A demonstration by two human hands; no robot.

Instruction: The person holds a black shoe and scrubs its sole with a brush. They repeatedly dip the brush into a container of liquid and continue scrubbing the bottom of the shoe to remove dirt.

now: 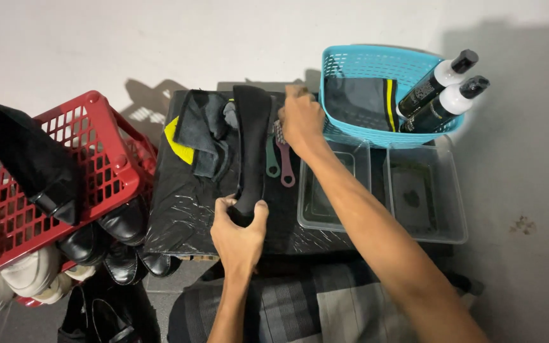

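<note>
The left hand [239,222] closes around the near end of a long black suede-like shoe [251,143], thumb on one side and fingers wrapped over the other, so the shoe lies pinned lengthwise on the work surface with its far end pointing away from the person. That grip appears to steady the shoe. The right hand [301,121] reaches across to the far side, its fingers curled around the heads of two slim plastic-handled brushes, one green [272,159] and one dusky pink [285,166], whose looped handles trail back toward the person just beside the shoe; exactly which brush the fingers pinch cannot be told.

Under both hands a black plastic sheet [179,209] covers the low table, seemingly to keep it clean. Dark grey cloths with a yellow patch [201,136] lie bunched to the left of the shoe, within reach. To the right sit two clear, shallow plastic trays [443,219], side by side. Behind them a turquoise plastic basket [363,67] holds a folded dark cloth with a yellow stripe and two dark bottles with white collars and black caps [443,89], leaning against its rim.

On the left a red plastic crate [106,136] is tipped up, a black shoe resting on it, with more black and white shoes heaped below.
</note>
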